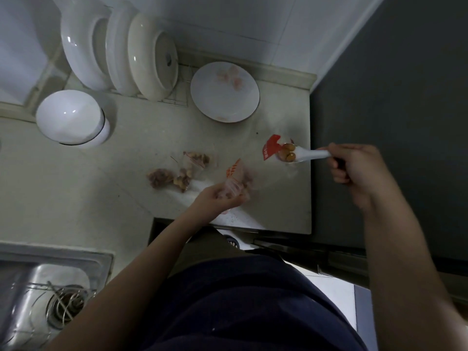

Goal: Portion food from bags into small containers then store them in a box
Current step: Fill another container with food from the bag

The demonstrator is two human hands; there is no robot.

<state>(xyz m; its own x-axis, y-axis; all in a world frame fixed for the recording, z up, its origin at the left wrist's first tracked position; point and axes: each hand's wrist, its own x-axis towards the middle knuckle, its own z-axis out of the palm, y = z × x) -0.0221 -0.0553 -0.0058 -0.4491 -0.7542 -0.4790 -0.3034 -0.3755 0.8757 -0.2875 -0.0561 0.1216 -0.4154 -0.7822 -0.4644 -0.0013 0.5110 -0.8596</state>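
Note:
My right hand (354, 165) grips the handle of a white spoon (310, 154) whose bowl carries a few brown, rounded food pieces (288, 152). The spoon's bowl sits over a clear bag with a red label (270, 147) near the counter's right edge. My left hand (219, 198) holds a small clear bag with orange print (235, 177), which has pinkish food inside, just above the counter's front edge. Three small clear packets of brownish meat (177, 173) lie on the counter to the left of that bag.
A white plate (225, 93) with pink scraps stands at the back. Large white bowls sit upright in a wire rack (119, 51), and an upturned white bowl (69, 117) lies at the left. A steel sink (45, 300) is at lower left. A dark surface (392, 122) borders the counter's right.

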